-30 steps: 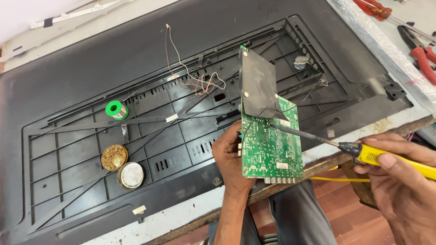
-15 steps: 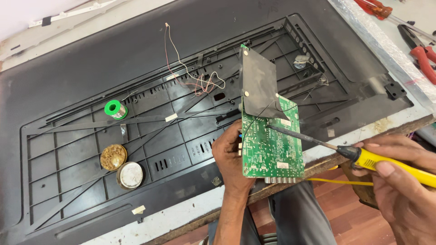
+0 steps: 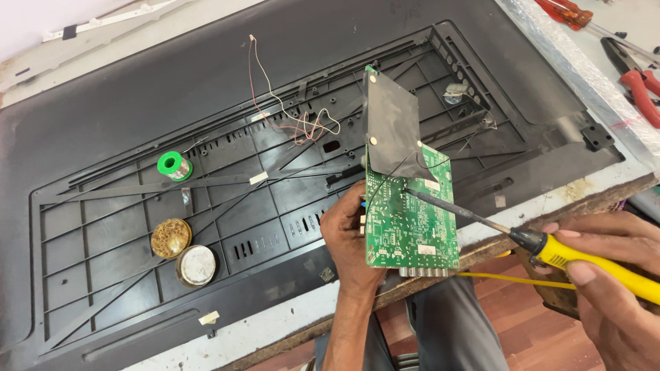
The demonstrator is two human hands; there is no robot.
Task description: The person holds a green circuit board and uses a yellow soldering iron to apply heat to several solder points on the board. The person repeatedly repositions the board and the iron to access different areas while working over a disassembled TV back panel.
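Board, green and flat, stands on edge at the lower middle of the frame, its bottom edge resting near the front lip of the black panel that covers most of the counter. A dark sheet is fixed to its upper half by two pale studs and rises above it.

Our left hand holds the board by its left edge, fingers wrapped behind and thumb at the rim, a closed grip that keeps it upright. Our right hand at the lower right is closed around the yellow handle of an iron, whose dark tip meets the board just under the sheet.

We judge the board light, stiff and thin, but fragile: its face carries small parts and fine traces, so edges are the place to hold it, as the left hand does. The bottom row of metal connectors looks sturdy enough to bear on. The iron's shaft is likely hot, so only the handle is safe to hold.

On the panel at left lie a green spool, a brass-coloured wad and a round tin just beside it. Thin wires trail at upper middle. Red-handled pliers lie at the upper right.
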